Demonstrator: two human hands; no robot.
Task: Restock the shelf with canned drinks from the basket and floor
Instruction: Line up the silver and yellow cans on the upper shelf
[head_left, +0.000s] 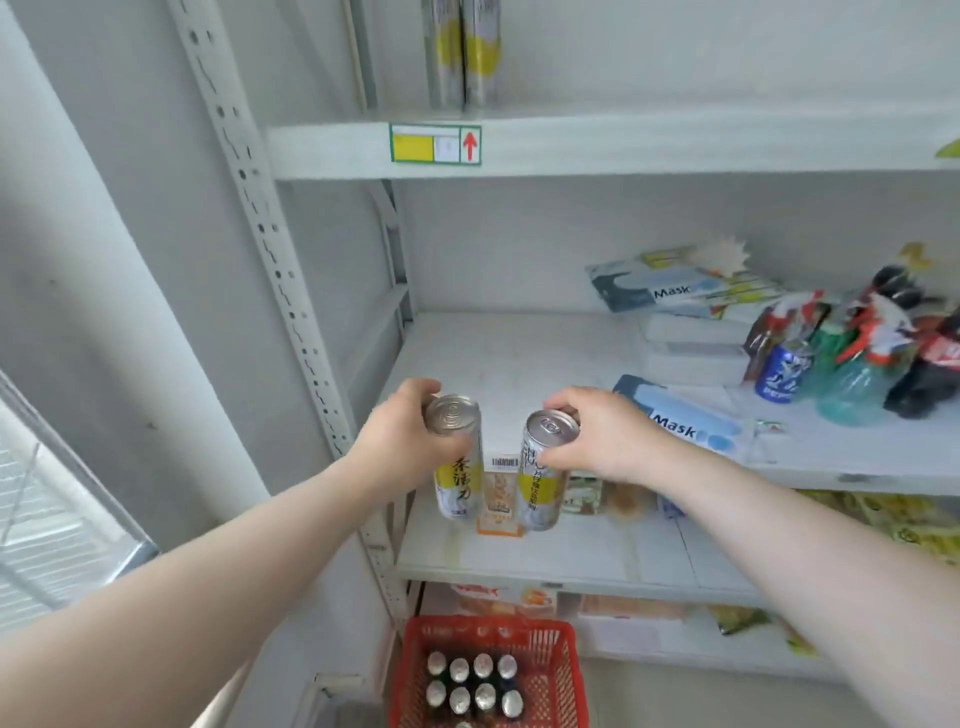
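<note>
My left hand grips a tall silver-and-yellow can near its top. My right hand grips a second, matching can the same way. Both cans hang upright in the air in front of the middle shelf, side by side and a little apart. Two more cans of this kind stand on the top shelf, above a yellow price label with a red arrow. Down on the floor, a red basket holds several cans seen from above.
Mask packs, white boxes and a cluster of bottles fill the right side of the middle shelf. Snack packets lie on the lower shelves. A perforated upright post and a grey wall border the left.
</note>
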